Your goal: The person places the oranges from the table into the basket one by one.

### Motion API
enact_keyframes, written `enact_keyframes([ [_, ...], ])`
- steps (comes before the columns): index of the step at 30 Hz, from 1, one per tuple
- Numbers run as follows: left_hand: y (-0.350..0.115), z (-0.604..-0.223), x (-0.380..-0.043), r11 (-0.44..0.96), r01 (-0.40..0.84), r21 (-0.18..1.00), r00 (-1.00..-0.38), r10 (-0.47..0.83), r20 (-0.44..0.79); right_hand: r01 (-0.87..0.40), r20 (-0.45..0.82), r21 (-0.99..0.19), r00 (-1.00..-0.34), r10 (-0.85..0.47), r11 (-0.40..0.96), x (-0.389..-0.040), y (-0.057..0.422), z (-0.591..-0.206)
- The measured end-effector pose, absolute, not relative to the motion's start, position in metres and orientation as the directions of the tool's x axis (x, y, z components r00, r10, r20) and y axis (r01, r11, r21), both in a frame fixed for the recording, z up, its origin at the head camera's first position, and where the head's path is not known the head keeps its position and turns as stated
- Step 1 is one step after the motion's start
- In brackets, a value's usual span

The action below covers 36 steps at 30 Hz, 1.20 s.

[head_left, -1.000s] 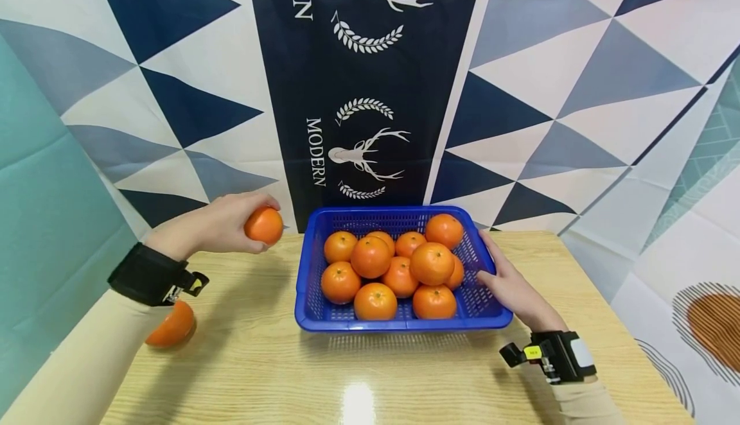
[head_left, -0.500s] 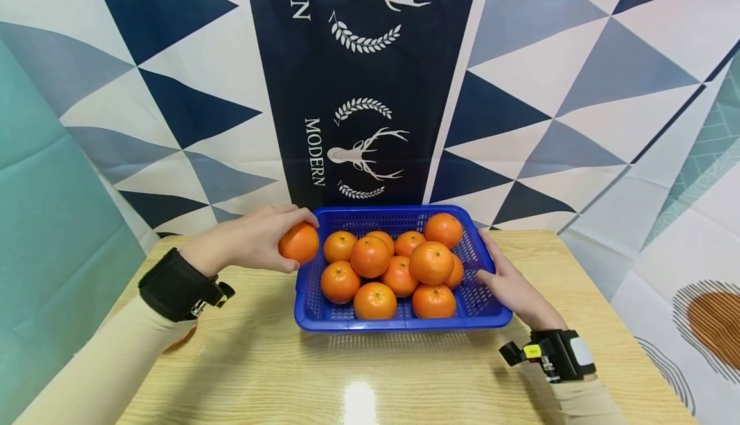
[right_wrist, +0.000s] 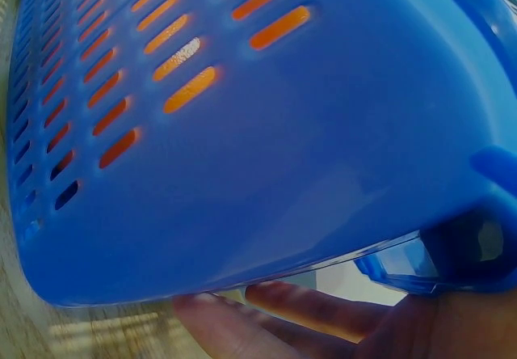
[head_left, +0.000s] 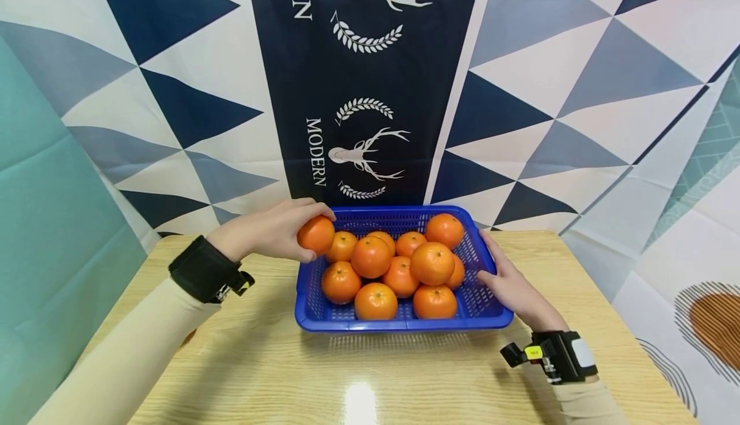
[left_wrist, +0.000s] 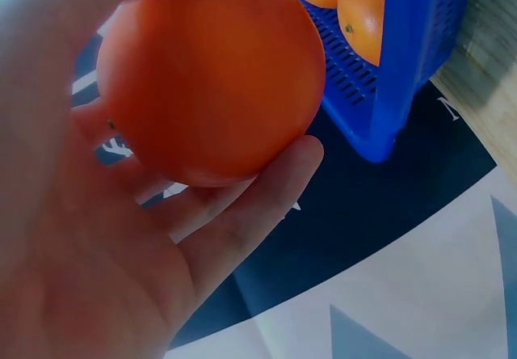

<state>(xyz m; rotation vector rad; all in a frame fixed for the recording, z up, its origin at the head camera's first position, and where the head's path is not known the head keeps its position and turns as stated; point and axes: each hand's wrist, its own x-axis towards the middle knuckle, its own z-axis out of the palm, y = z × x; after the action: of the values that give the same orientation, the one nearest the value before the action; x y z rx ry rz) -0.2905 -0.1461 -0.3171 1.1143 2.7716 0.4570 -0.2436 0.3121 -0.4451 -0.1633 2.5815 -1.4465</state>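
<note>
My left hand (head_left: 277, 229) grips an orange (head_left: 317, 235) between thumb and fingers, over the back left corner of a blue plastic basket (head_left: 370, 325). In the left wrist view the held orange (left_wrist: 214, 80) fills much of the picture, with the fingers bent around its side. Several more oranges (head_left: 376, 301) are heaped inside the basket, some on top of others. At the basket's right end, my right hand (head_left: 511, 287) holds the rim, thumb over the edge. The right wrist view has its fingers (right_wrist: 307, 310) against the slotted wall's side.
Under the basket is a light wooden table (head_left: 347, 373). Another orange (head_left: 189, 337) lies on the table at the left, mostly hidden by my left forearm. Behind the table hangs a patterned cloth (head_left: 370, 91), close to the basket's back edge.
My left hand has carried its orange rightward from beside the basket to over its left rim. The forearm now covers most of the table orange. Right hand and basket stay put.
</note>
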Motion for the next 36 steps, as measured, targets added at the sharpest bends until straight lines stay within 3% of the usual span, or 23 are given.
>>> enact_keyframes([
  [15,-0.139,-0.322,-0.333,0.72,0.615,0.322,-0.764,0.645,0.017,-0.031,-0.084,-0.864,-0.975,-0.204,0.503,-0.244,0.309,-0.446],
  [22,-0.155,-0.365,-0.388,0.718,0.645,0.263,-0.756,0.649,0.082,-0.037,-0.078,-0.863,-0.975,-0.206,0.504,-0.245,0.306,-0.447],
  [33,-0.131,-0.339,-0.364,0.738,0.581,0.343,-0.787,0.617,0.006,-0.026,-0.084,-0.865,-0.977,-0.196,0.502,-0.242,0.311,-0.446],
  [36,-0.126,-0.35,-0.379,0.731,0.587,0.349,-0.78,0.625,0.004,-0.026,-0.084,-0.864,-0.978,-0.193,0.503,-0.242,0.312,-0.446],
])
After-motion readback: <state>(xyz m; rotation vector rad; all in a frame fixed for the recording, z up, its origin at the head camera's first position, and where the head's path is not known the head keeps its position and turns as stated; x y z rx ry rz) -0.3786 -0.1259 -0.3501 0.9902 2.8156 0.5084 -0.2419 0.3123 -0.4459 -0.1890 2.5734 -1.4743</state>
